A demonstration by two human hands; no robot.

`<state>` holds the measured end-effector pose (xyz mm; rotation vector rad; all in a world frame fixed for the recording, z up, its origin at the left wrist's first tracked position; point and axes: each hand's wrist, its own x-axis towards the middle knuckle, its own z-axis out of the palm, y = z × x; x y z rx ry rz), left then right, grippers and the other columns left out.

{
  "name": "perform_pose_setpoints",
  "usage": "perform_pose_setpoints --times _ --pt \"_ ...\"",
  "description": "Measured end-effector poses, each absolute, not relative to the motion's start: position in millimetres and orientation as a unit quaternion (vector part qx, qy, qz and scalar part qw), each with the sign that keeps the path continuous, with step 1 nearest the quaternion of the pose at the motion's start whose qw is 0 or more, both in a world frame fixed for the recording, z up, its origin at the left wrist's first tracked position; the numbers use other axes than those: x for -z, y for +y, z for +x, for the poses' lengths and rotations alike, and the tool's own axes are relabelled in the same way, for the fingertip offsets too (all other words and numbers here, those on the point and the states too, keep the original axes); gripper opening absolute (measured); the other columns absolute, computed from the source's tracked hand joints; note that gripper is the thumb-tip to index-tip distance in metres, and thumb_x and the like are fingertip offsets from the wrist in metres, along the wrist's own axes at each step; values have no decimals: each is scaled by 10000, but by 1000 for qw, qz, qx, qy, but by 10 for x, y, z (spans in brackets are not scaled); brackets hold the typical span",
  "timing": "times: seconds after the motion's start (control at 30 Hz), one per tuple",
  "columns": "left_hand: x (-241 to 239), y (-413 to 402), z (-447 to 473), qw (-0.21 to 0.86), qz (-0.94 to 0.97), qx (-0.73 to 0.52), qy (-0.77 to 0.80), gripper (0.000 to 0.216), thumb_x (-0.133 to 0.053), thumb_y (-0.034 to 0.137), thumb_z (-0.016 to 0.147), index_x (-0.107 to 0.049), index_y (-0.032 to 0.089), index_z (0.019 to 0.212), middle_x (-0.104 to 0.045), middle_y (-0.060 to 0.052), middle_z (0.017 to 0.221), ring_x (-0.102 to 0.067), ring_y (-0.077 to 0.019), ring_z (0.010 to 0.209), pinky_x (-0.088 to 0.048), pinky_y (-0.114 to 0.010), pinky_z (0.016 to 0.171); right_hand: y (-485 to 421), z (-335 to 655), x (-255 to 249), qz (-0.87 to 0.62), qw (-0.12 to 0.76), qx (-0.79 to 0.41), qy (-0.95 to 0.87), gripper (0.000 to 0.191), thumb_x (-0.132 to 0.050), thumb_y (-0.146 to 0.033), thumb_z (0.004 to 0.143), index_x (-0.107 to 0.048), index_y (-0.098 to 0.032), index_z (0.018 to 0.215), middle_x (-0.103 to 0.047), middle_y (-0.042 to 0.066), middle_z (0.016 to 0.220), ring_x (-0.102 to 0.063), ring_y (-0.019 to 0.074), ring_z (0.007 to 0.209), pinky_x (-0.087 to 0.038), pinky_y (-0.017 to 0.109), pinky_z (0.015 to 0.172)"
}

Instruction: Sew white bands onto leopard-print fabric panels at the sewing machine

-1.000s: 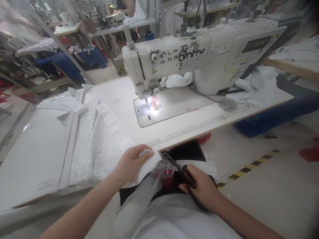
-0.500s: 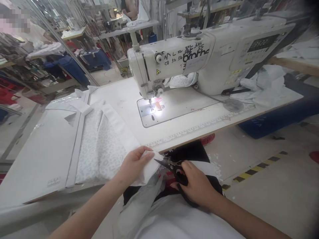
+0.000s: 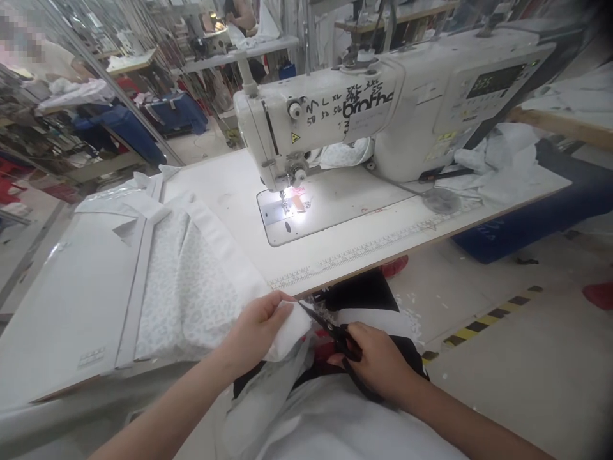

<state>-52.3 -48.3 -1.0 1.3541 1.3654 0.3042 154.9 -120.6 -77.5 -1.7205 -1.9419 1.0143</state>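
My left hand [image 3: 256,332] pinches the near corner of a white fabric piece [image 3: 191,275] at the front edge of the sewing table [image 3: 335,255]. My right hand [image 3: 378,367] is closed on black scissors [image 3: 330,326], their blades pointing left and touching the fabric edge right beside my left fingers. The fabric spreads leftward over the table, with white bands across a faintly patterned cloth. More pale cloth hangs down into my lap below the hands.
A white sewing machine [image 3: 383,108] stands at the back of the table, its lamp lighting the needle plate [image 3: 287,211]. Crumpled white cloth [image 3: 498,166] lies at the table's right end. Fabric scraps dot the floor by yellow-black tape [image 3: 488,316]. Other workstations fill the background.
My right hand has brought the scissors up and left from my lap to the fabric edge held by my left hand. The left hand has barely moved.
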Motion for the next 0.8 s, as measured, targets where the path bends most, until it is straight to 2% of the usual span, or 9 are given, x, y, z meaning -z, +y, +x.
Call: perform_pose_setpoints --times 0.2,0.43,0.53,0.6,0.67,0.73,0.8 --pt "-134 -336 -561 511 625 -102 581 330 -452 486 835 -615 206 893 -595 -8 725 -482 -130 598 -356 -214 523 -1223 1560 782 -605 197 -394 -663 324 -677 -339 723 -406 -200 612 -507 -34 631 -476 139 558 -320 229 506" --pt "8 -432 -500 545 615 -68 565 330 -479 506 814 -572 194 764 -515 19 611 -452 -115 541 -332 -208 492 -1229 1577 771 -585 235 -493 -600 248 -601 -325 758 -445 -194 615 -510 -36 602 -491 138 565 -350 223 519" --pt "-42 -434 -522 519 633 -59 571 338 -440 507 832 -584 205 788 -526 16 606 -465 -124 529 -342 -216 487 -1229 1615 785 -585 241 -509 -584 242 -583 -319 753 -420 -198 620 -490 -37 598 -480 136 562 -345 219 508" --pt "-108 -339 -544 450 683 -67 571 313 -436 483 841 -607 221 825 -576 5 650 -513 -144 572 -366 -229 524 -1208 1646 772 -591 234 -471 -611 270 -581 -325 747 -378 -204 616 -472 -35 606 -468 138 566 -334 222 506" --pt "-150 -164 -559 331 746 -87 571 270 -439 432 851 -625 237 875 -628 -7 739 -565 -173 664 -386 -246 590 -1155 1678 721 -597 228 -413 -649 292 -568 -349 758 -347 -211 625 -462 -31 625 -457 140 566 -327 228 506" --pt "-135 56 -561 203 794 -96 565 246 -436 376 855 -630 229 883 -638 -27 795 -578 -195 713 -388 -268 626 -1042 1721 631 -607 226 -351 -677 282 -553 -374 772 -359 -213 645 -479 -20 658 -470 149 584 -334 239 519" --pt "-64 263 -549 122 820 -88 551 233 -428 328 857 -623 202 844 -616 -49 785 -566 -202 709 -389 -290 641 -836 1795 522 -628 222 -287 -688 260 -562 -407 767 -411 -210 689 -515 2 706 -502 171 628 -349 254 537"
